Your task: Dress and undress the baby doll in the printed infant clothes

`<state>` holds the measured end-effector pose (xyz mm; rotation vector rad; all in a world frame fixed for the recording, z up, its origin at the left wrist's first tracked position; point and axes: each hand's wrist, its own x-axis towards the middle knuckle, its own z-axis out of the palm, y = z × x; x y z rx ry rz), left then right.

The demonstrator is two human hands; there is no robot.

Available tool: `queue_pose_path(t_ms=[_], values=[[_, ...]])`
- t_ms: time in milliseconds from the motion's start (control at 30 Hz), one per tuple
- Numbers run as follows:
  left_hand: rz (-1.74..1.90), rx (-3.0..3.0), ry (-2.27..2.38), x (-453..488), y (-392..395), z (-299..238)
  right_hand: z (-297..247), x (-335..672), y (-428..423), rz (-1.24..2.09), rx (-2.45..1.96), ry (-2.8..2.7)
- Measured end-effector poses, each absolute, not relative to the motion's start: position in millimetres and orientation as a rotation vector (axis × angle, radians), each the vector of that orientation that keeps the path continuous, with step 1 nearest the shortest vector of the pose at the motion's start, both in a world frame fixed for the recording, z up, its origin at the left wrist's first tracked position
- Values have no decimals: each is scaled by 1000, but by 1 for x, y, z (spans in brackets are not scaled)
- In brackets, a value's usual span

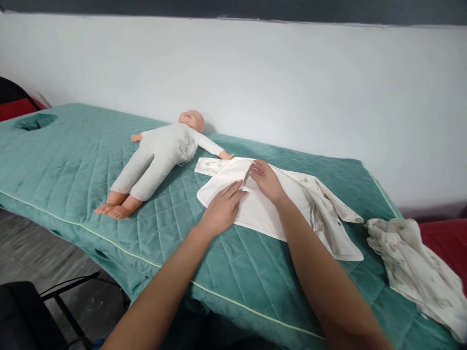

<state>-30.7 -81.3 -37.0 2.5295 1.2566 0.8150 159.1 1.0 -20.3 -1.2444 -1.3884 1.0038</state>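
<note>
A white baby shirt (262,214) with a faint print on its sleeves lies spread out on the green quilted cover, its front opened out. My left hand (222,208) rests on the shirt's left part, fingers stretched out and flat. My right hand (267,181) is bent over the raised edge of the front flap near the collar; its curled fingers grip the cloth there, though the fingertips are partly hidden. Beyond the shirt's left sleeve a baby doll (160,150) in a white cloth body lies on its back, one hand touching or just above the sleeve.
A crumpled white printed cloth (419,272) lies at the right end of the green bed cover (73,160). A white wall (255,82) runs along the back. At lower left are a black chair (25,316) and the dark floor (22,243).
</note>
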Motion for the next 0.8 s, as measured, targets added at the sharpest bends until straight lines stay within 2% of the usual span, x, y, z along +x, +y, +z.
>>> queue_pose_path(t_ms=[133, 267, 433, 700, 800], values=[[856, 2520, 1304, -30, -81, -39, -3, 229, -24, 611, -1461, -1604], [884, 2493, 1326, -30, -81, -39, 4, 318, -54, 236, -1936, -1680], [898, 2475, 1347, -32, -81, -43, 4, 377, -76, 390, -2102, -1716], [912, 2424, 1421, -33, -83, -43, 15, 392, -88, 700, -2052, -1371], [924, 2411, 1425, -33, -83, -43, 17, 393, -91, 669, -2128, -1347]])
